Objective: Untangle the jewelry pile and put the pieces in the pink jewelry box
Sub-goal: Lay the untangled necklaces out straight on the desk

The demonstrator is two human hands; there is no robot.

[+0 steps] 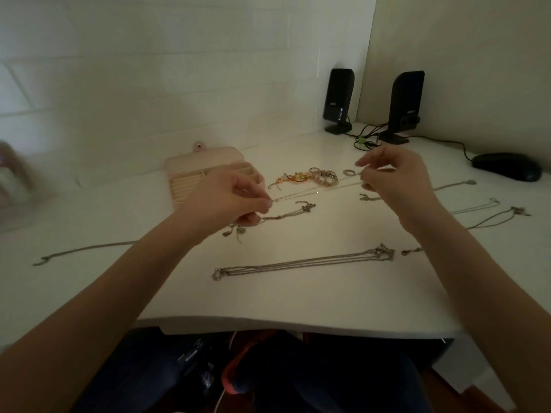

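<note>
A thin silver chain (316, 192) stretches taut above the white desk between my two hands. My left hand (235, 198) pinches its left end and my right hand (393, 177) pinches its right end. Behind my left hand the pink jewelry box (205, 162) stands open, its ring rolls and compartments showing. A small pile of gold and beaded pieces with rings (310, 176) lies between the box and my right hand. Several straightened chains lie on the desk: a long bundle (304, 260) near the front, one with charms (268, 219) under my left hand, others at the far left (83, 250) and right (492, 217).
Two black speakers (338, 99) (405, 105) with tangled cables stand at the back right corner, and a black mouse (507, 166) lies to their right. The desk's front edge (298, 321) runs above my lap. A blurred object (12, 174) sits at the far left.
</note>
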